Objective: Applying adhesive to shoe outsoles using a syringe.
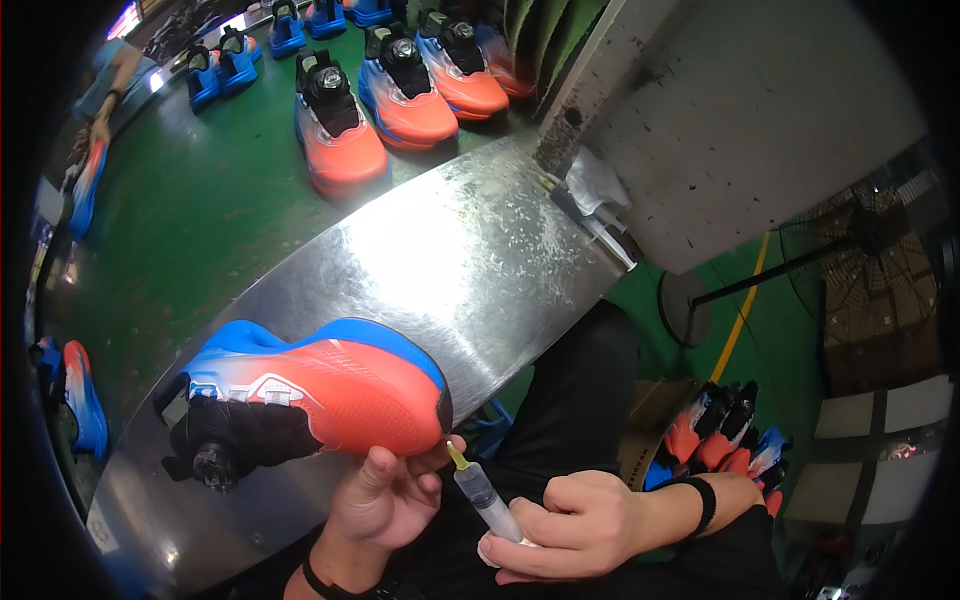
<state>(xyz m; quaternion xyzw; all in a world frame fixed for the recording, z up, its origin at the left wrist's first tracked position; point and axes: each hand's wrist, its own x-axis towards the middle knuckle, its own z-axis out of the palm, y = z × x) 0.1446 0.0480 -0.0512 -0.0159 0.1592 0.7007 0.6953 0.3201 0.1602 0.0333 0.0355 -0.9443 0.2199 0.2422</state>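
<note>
A coral, blue and black shoe (375,395) with a round dial on its black upper lies on its side over the metal bench, its toe towards me. My left hand (385,500) holds it at the toe, thumb up against the coral upper and some fingers hidden behind the toe. In my right hand (575,530) is a clear syringe (485,495) with a yellowish tip, partly filled with pale stuff. That tip points at the black toe edge of the sole, close to my left fingertips; whether it touches, I cannot tell.
Similar shoes (345,150) stand in rows on the green surface beyond the metal bench (330,270). At its far right end lie a second syringe (610,245) and crumpled white paper (597,185). On the right are a box of shoes (650,415) and a standing fan (865,235). Another person's arm (115,85) shows far left.
</note>
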